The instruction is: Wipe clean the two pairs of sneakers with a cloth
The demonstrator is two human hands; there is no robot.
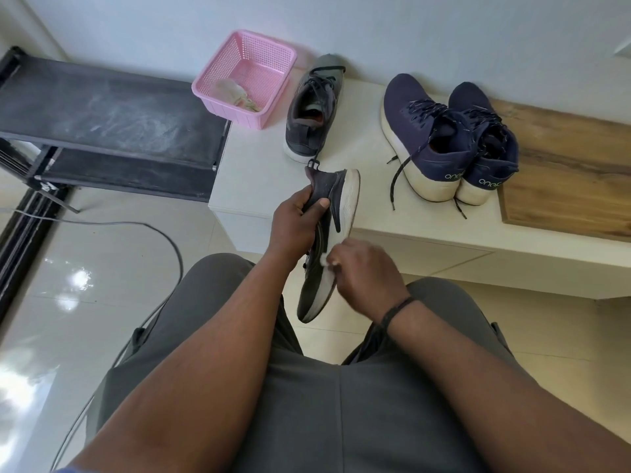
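My left hand (295, 218) grips a grey sneaker (336, 213) by its heel collar and holds it on its side above my lap, white sole facing right. My right hand (363, 274) pinches a small white cloth (323, 259) against the sneaker's sole edge near the middle. The other grey sneaker (312, 110) stands upright on the white bench (259, 172). A navy pair with cream soles (447, 138) sits side by side further right on the bench, heels toward me, laces loose.
A pink plastic basket (247, 75) with a crumpled cloth inside stands at the bench's back left. A dusty black shoe rack (109, 117) is left of the bench. A wooden board (566, 172) covers the bench's right part. A grey cable (164, 240) trails over the tiled floor.
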